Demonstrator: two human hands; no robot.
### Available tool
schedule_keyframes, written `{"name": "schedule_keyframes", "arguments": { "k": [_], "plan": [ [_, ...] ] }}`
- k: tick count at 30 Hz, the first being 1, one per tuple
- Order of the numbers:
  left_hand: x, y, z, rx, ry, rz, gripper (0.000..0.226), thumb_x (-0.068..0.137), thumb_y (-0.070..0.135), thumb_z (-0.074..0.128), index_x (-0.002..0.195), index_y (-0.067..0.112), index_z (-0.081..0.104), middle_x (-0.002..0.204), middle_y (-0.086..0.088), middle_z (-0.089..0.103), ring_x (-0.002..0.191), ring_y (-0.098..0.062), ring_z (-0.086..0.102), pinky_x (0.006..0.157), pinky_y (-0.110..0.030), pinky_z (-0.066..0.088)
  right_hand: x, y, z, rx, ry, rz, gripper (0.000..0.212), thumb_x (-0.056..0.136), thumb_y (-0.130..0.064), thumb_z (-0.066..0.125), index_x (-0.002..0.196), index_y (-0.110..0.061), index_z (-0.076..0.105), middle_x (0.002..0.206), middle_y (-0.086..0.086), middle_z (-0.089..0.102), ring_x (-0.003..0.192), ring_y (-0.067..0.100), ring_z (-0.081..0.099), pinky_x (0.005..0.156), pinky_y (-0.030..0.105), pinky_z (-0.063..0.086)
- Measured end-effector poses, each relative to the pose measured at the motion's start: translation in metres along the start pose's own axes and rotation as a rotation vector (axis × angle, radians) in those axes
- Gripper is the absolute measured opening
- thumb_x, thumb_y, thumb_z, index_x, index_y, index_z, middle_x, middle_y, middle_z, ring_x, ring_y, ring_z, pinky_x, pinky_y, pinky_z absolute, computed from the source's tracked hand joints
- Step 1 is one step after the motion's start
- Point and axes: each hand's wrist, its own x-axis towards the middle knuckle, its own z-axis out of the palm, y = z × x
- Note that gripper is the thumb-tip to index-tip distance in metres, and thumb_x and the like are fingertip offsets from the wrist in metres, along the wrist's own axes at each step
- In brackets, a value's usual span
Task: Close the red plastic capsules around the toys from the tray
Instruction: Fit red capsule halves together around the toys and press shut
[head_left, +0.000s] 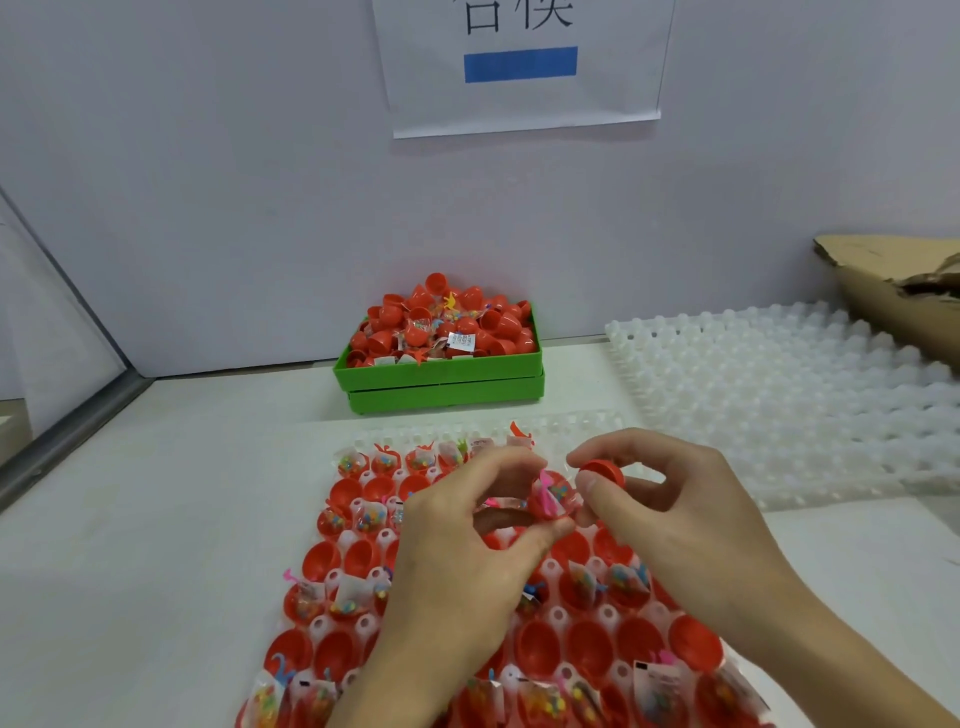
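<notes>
Left hand pinches filled red capsule half with pink toy above the tray, steadying it so right hand, fingers curled on red cap, can press it shut.

A white tabletop carries everything, meeting a pale wall along its far edge. At the middle of that far edge stand two stacked green bins, the upper one heaped with red capsule halves and bagged toys. Toward the near edge lies a clear moulded tray, its cups holding red capsule halves, many with small bagged toys in them. Along the right side lies an unfilled white moulded tray, and torn brown cardboard sits at the far right corner.
</notes>
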Motion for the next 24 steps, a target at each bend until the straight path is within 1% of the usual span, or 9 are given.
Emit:
{"name": "schedule_keyframes", "arguments": {
  "k": [3, 5, 11, 12, 15, 18, 20, 22, 24],
  "plan": [
    [-0.0009, 0.0001, 0.0000, -0.039, 0.025, -0.020, 0.047, 0.070, 0.001, 0.085, 0.091, 0.034, 0.059, 0.090, 0.010, 0.071, 0.084, -0.006, 0.072, 0.071, -0.015, 0.056, -0.0005, -0.0010, -0.0005, 0.028, 0.016, 0.001, 0.019, 0.086, -0.012, 0.068, 0.083, -0.029, 0.074, 0.068, -0.001, 0.069, 0.059, 0.014, 0.069, 0.050, 0.016, 0.045],
    [-0.0011, 0.0004, -0.0002, -0.033, 0.023, 0.007, 0.043, 0.072, 0.003, 0.084, 0.086, 0.030, 0.055, 0.088, 0.007, 0.072, 0.082, -0.007, 0.073, 0.070, -0.016, 0.057, -0.0008, -0.0017, -0.0006, 0.037, 0.016, 0.001, 0.019, 0.085, -0.011, 0.068, 0.081, -0.028, 0.074, 0.067, -0.001, 0.069, 0.056, 0.007, 0.067, 0.049, 0.012, 0.045],
    [0.0001, -0.0015, -0.0006, 0.018, -0.002, 0.089, 0.021, 0.077, 0.007, 0.081, 0.086, 0.023, 0.068, 0.086, 0.008, 0.068, 0.086, -0.012, 0.070, 0.071, -0.016, 0.056, 0.0008, -0.0029, -0.0015, 0.112, -0.029, -0.009, 0.010, 0.086, -0.019, 0.072, 0.084, -0.027, 0.076, 0.074, -0.002, 0.071, 0.063, 0.010, 0.071, 0.058, 0.011, 0.049],
    [-0.0002, -0.0022, -0.0008, 0.026, -0.003, 0.087, 0.020, 0.078, 0.008, 0.080, 0.086, 0.024, 0.069, 0.086, 0.009, 0.069, 0.086, -0.012, 0.070, 0.071, -0.016, 0.056, 0.0013, -0.0023, -0.0025, 0.134, -0.045, -0.002, 0.006, 0.088, -0.023, 0.072, 0.088, -0.026, 0.077, 0.075, 0.000, 0.071, 0.064, 0.011, 0.070, 0.059, 0.012, 0.050],
    [-0.0002, -0.0034, -0.0018, 0.046, 0.014, 0.100, 0.020, 0.078, 0.010, 0.080, 0.086, 0.025, 0.070, 0.085, 0.011, 0.069, 0.086, -0.010, 0.069, 0.070, -0.015, 0.056, 0.0029, 0.0026, -0.0062, 0.227, -0.094, 0.025, 0.021, 0.086, -0.030, 0.062, 0.097, -0.022, 0.078, 0.081, 0.005, 0.074, 0.072, 0.019, 0.069, 0.063, 0.021, 0.051],
    [0.0001, -0.0031, -0.0020, 0.044, 0.029, 0.131, 0.015, 0.078, 0.017, 0.079, 0.086, 0.026, 0.071, 0.085, 0.012, 0.069, 0.087, -0.011, 0.069, 0.071, -0.017, 0.058, 0.0024, 0.0040, -0.0066, 0.187, -0.096, 0.010, 0.018, 0.090, -0.039, 0.066, 0.100, -0.028, 0.077, 0.083, 0.007, 0.075, 0.079, 0.032, 0.070, 0.072, 0.035, 0.056],
    [0.0001, -0.0039, -0.0020, 0.059, 0.038, 0.166, 0.014, 0.078, 0.018, 0.078, 0.088, 0.025, 0.071, 0.087, 0.013, 0.069, 0.087, -0.012, 0.070, 0.071, -0.019, 0.059, 0.0016, 0.0035, -0.0065, 0.116, -0.073, -0.005, 0.024, 0.082, -0.045, 0.061, 0.098, -0.035, 0.077, 0.079, 0.004, 0.076, 0.071, 0.025, 0.070, 0.069, 0.025, 0.056],
    [0.0003, -0.0060, -0.0022, 0.112, 0.043, 0.228, 0.017, 0.078, 0.009, 0.079, 0.090, 0.019, 0.073, 0.092, 0.013, 0.069, 0.090, -0.010, 0.070, 0.071, -0.018, 0.058, 0.0007, 0.0003, -0.0053, 0.110, -0.068, -0.016, 0.022, 0.080, -0.042, 0.061, 0.094, -0.038, 0.077, 0.078, -0.001, 0.077, 0.059, 0.006, 0.066, 0.059, 0.012, 0.050],
    [0.0008, -0.0078, -0.0033, 0.214, 0.051, 0.308, 0.018, 0.078, 0.005, 0.079, 0.092, 0.015, 0.075, 0.098, 0.009, 0.070, 0.094, -0.005, 0.068, 0.074, -0.018, 0.058, 0.0003, -0.0044, -0.0046, 0.133, -0.085, -0.019, 0.020, 0.079, -0.035, 0.063, 0.093, -0.037, 0.078, 0.079, -0.004, 0.077, 0.059, 0.002, 0.067, 0.057, 0.009, 0.048]
  ]
}}
